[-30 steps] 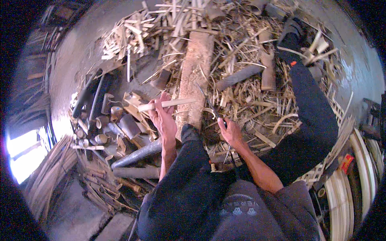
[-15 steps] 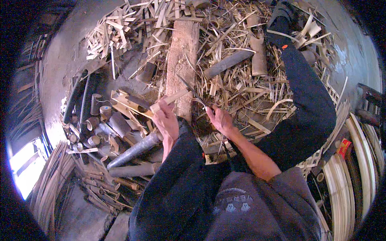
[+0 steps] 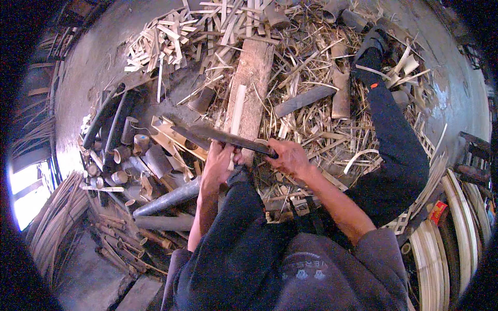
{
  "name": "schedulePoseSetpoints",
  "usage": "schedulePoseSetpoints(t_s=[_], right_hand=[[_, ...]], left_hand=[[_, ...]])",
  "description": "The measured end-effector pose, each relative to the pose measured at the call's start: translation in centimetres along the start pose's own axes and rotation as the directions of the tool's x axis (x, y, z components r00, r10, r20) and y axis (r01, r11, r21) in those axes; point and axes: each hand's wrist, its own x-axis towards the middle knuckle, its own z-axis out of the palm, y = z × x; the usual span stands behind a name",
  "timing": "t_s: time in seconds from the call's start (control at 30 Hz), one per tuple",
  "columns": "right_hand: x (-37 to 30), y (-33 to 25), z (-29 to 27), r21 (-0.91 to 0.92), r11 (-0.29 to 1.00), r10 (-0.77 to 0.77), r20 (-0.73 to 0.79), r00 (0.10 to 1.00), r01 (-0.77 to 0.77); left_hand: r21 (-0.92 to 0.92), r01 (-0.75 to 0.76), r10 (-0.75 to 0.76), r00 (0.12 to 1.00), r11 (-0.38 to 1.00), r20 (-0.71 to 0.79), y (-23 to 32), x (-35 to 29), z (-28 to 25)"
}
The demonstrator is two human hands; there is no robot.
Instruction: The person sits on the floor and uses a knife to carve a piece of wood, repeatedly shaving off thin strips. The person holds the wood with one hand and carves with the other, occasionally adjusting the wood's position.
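My left hand (image 3: 219,161) is closed round the lower end of a pale bamboo strip (image 3: 238,110), which points away from me along a rough wooden board (image 3: 258,65). In my right hand (image 3: 291,157) is the handle of a large dark-bladed knife (image 3: 207,132). The blade reaches leftward across the strip, just above my left fingers, which it partly hides. Whether its edge touches the strip I cannot tell. The board's near end meets my dark-trousered left knee.
Cut bamboo strips (image 3: 161,39) are heaped at the far left. Shavings (image 3: 311,129) cover the floor right of the board, with dark bamboo tubes (image 3: 305,101) among them. Bamboo offcuts (image 3: 155,160) crowd the left side. Long split bamboo lengths (image 3: 428,259) stand at the lower right.
The bamboo strip has turned from slanting across to lying lengthwise over the board. My knife has swung round so its blade crosses leftward over the strip. The view has shifted slightly.
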Motion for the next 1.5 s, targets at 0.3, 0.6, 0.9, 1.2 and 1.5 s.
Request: schedulePoseSetpoints(t_s=[0.3, 0.6, 0.9, 1.2, 1.5], right_hand=[[5.6, 5.7, -10.4, 0.044, 0.934, 0.351, -0.312, 0.883, -0.356], [0.2, 0.9, -5.8, 0.443, 0.827, 0.419, -0.077, 0.905, -0.346], [-1.2, -6.3, -7.4, 0.741, 0.617, 0.315, 0.078, 0.946, -0.267], [0.1, -10.6, -9.1, 0.852, 0.334, 0.370, 0.276, 0.887, -0.404], [0.1, -11.0, -8.5, 0.854, 0.225, 0.388, 0.363, 0.847, -0.469]], left_hand=[[0.099, -0.336, 0.322, 0.937, 0.937, 0.135, 4.3, -8.1, 2.5], [0.026, -0.491, 0.489, 0.859, 0.871, -0.153, 3.2, 5.9, 1.5], [0.160, -0.518, 0.542, 0.813, 0.840, -0.214, 2.1, 6.4, 1.5], [-0.104, -0.438, 0.422, 0.895, 0.893, -0.147, -0.8, 5.0, 5.2], [-0.216, -0.326, 0.324, 0.945, 0.920, -0.046, -2.7, 4.5, 5.5]])
